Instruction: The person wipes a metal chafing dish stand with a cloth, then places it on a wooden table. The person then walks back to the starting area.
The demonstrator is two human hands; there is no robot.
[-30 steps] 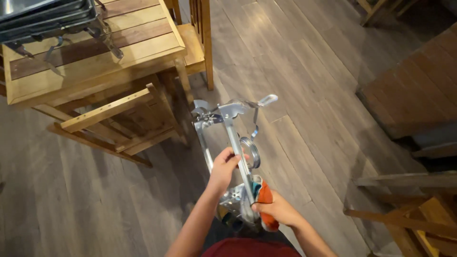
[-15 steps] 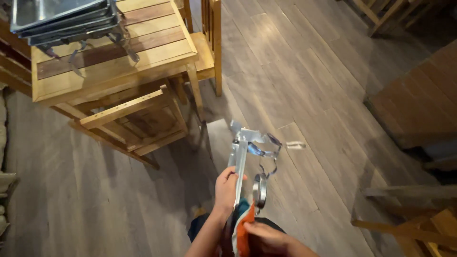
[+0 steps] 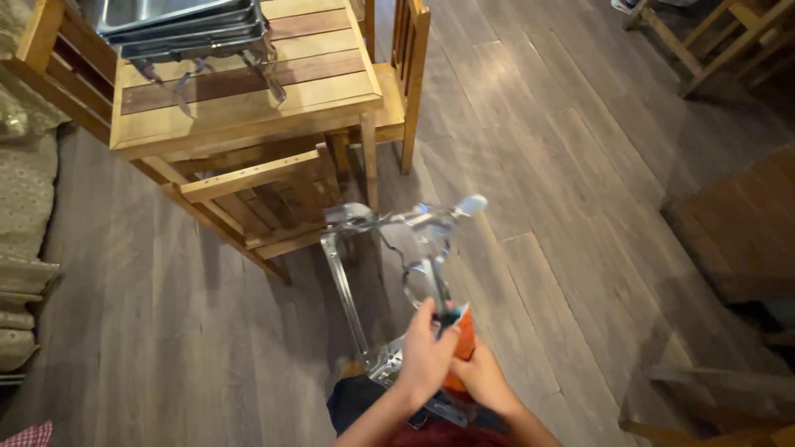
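I hold a shiny metal wire frame stand (image 3: 364, 273) out in front of me above the wooden floor, its far end pointing towards the table. My left hand (image 3: 424, 358) grips the near end of the frame. My right hand (image 3: 480, 382) is closed around an orange object (image 3: 462, 343) pressed against the frame's near end. What the orange object is stays unclear.
A wooden table (image 3: 240, 99) with stacked metal trays (image 3: 178, 21) stands at the upper left, wooden chairs (image 3: 397, 74) tucked beside and under it. A dark wooden table (image 3: 737, 223) is at the right, more chairs (image 3: 712, 33) at the top right, cushions (image 3: 25, 190) on the left edge.
The view has swung right and the table shifted towards the centre. The metal frame has turned, its far end now spread wider, and both hands stay low at its near end.
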